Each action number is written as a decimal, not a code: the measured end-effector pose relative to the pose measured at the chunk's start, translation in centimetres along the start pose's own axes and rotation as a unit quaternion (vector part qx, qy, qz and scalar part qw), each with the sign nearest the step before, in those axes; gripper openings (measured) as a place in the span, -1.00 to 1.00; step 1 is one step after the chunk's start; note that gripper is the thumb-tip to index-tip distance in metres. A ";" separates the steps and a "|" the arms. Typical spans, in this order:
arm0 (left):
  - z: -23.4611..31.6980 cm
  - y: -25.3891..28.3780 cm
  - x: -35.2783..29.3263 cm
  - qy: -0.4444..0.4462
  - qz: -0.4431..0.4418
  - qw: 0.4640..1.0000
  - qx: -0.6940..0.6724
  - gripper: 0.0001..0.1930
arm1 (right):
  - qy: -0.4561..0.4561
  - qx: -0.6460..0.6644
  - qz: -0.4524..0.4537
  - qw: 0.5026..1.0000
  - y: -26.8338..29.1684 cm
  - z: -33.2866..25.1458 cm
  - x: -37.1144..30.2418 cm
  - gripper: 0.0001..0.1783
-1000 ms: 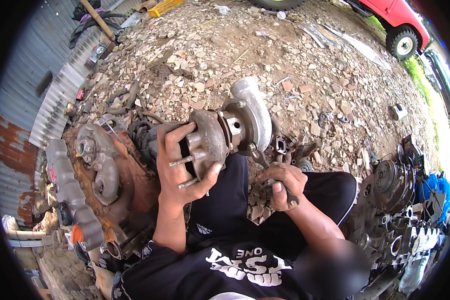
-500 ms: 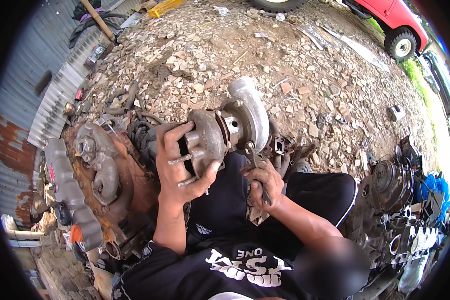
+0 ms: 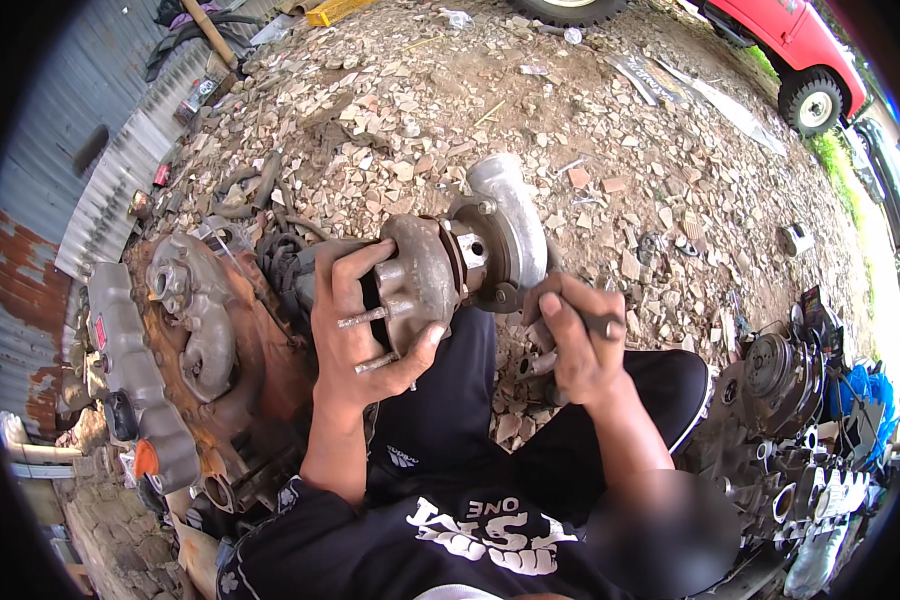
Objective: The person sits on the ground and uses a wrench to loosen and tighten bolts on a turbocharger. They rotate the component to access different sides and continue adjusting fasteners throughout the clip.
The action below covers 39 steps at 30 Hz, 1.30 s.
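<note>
A metal turbocharger is held above my lap, its pale compressor housing toward the right. My left hand is closed around the darker turbine housing, the thumb across its lower side and two studs jutting out beside the palm. My right hand is closed around a wrench, whose handle end pokes out past the fingers. The fingertips are close to a round bolt head at the lower edge of the compressor housing. My fingers hide the wrench's jaw, so whether it sits on a bolt does not show.
To the left lie a grey valve cover and a rusty engine block with a manifold. Engine parts are piled at the right. Broken tile pieces cover the ground; a red vehicle stands at the far right.
My right hand has swung right and slightly upward with the wrench, turning it from upright to pointing sideways. My left hand and the turbocharger have barely shifted.
</note>
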<state>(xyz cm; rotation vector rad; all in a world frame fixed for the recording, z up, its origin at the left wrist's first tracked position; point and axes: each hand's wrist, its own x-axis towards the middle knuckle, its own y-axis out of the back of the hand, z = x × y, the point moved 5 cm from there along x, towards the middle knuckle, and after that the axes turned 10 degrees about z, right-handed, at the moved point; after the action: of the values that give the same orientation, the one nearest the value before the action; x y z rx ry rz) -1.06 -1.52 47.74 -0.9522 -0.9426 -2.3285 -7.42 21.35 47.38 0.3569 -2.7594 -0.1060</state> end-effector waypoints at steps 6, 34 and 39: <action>-0.2 -0.5 -0.5 0.017 0.010 0.999 -0.033 -0.21 | -0.085 0.348 0.242 0.902 1.8 5.0 -0.1 -0.64; -0.8 0.0 -0.3 0.002 -0.008 1.000 -0.005 -0.18 | 0.021 0.158 0.186 0.970 2.5 3.0 -1.6 -0.39; -1.5 0.2 -1.0 0.047 0.004 0.998 -0.037 -0.18 | 0.262 0.029 0.154 0.952 0.3 2.2 -2.5 -0.63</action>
<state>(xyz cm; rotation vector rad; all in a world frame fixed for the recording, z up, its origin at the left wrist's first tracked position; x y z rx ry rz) -0.94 -2.58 46.31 -0.8646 -0.8186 -2.3945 -6.04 22.30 44.56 -0.0376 -2.2554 0.1334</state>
